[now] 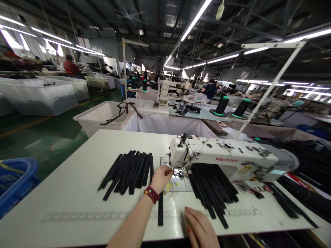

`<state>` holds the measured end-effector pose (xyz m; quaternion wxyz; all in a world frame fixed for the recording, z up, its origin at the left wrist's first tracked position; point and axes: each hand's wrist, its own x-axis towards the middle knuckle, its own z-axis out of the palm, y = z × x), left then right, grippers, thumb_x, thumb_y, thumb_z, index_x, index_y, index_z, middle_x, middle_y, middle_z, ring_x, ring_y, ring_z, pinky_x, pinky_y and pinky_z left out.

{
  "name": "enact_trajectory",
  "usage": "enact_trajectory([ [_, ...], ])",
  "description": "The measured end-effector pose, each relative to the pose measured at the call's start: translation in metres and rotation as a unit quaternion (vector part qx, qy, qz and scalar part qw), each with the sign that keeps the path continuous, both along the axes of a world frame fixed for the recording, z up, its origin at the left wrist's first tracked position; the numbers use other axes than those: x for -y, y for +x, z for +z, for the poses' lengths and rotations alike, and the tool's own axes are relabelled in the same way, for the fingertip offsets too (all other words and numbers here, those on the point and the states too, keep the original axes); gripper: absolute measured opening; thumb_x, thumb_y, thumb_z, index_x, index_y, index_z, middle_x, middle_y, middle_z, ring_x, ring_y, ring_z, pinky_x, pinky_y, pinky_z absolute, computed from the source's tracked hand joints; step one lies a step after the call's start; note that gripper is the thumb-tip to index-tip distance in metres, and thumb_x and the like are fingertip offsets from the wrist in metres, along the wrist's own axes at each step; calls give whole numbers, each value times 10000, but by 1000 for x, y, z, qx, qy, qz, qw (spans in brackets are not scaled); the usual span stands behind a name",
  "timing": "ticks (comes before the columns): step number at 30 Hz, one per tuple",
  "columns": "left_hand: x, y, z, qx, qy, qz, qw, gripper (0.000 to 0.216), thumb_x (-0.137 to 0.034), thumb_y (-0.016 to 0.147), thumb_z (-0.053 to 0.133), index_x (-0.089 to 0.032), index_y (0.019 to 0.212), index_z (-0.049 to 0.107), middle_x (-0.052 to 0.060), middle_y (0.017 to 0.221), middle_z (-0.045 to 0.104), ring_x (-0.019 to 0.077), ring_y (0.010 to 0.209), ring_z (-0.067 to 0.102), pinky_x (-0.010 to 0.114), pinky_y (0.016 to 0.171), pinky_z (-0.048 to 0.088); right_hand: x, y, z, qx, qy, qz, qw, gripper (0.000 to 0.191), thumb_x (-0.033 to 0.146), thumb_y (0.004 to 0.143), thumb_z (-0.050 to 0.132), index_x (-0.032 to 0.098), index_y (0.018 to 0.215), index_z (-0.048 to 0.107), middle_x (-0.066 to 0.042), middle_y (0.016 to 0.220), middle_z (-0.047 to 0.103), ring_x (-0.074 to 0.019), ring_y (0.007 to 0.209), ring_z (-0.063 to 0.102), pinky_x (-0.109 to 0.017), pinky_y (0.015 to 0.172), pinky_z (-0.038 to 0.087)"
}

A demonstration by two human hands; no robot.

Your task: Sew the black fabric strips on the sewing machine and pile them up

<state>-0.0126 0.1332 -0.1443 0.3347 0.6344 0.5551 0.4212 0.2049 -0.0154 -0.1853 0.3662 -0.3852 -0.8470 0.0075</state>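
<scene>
My left hand, with a dark red bead bracelet on its wrist, is at the needle area of a white sewing machine. Its thumb and fingers are pinched together beside the presser foot. A narrow black strip runs toward me from under this hand; its upper end is hidden there. My right hand, slightly blurred, is low over the table's front edge, fingers stretched out and nothing visible in them. Black strips lie fanned out in a left pile and a right pile, the latter under the machine arm.
A printed ruler scale crosses the white table. Scissors and more dark strips are on the right. A blue basket stands at left, a pale bin behind the table. Thread cones stand farther back.
</scene>
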Motion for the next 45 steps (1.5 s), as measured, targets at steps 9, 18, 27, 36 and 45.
enact_trajectory([
  [9, -3, 4, -3, 28, -1, 14, 1000, 153, -126, 797, 584, -152, 739, 723, 25, 681, 672, 168, 652, 606, 250, 601, 422, -22, -23, 19, 102, 67, -2, 993, 403, 133, 891, 494, 195, 1272, 609, -65, 1147, 723, -231, 981, 698, -355, 867, 507],
  [18, -3, 5, -6, 49, -10, 19, 999, 166, -176, 801, 592, -147, 730, 739, 26, 658, 685, 175, 646, 625, 248, 571, 404, -23, -17, 13, 121, 67, 3, 990, 412, 167, 896, 486, 241, 1282, 612, -44, 1160, 721, -239, 970, 702, -355, 823, 504],
  [27, -4, 5, -4, 42, -22, 27, 998, 168, -202, 797, 599, -156, 752, 754, 37, 681, 702, 196, 673, 638, 258, 573, 393, -20, -12, 6, 123, 39, 7, 992, 437, 181, 908, 500, 254, 1327, 597, -51, 1189, 711, -256, 997, 702, -362, 810, 538],
  [36, -5, 5, -1, 40, -28, 19, 999, 199, -204, 802, 581, -157, 666, 719, 6, 591, 621, 159, 593, 561, 250, 540, 331, -70, -25, 15, -85, -143, -63, 984, 291, 300, 980, 480, 216, 1201, 650, -121, 1179, 684, -243, 977, 691, -332, 739, 580],
  [45, -8, 4, -2, 54, -31, 0, 998, 208, -211, 800, 564, -158, 645, 693, -17, 566, 573, 139, 568, 528, 246, 529, 304, -163, -60, -6, -174, -126, -176, 961, 370, 444, 917, 485, 180, 781, 706, -143, 809, 702, -308, 812, 638, -468, 789, 499],
])
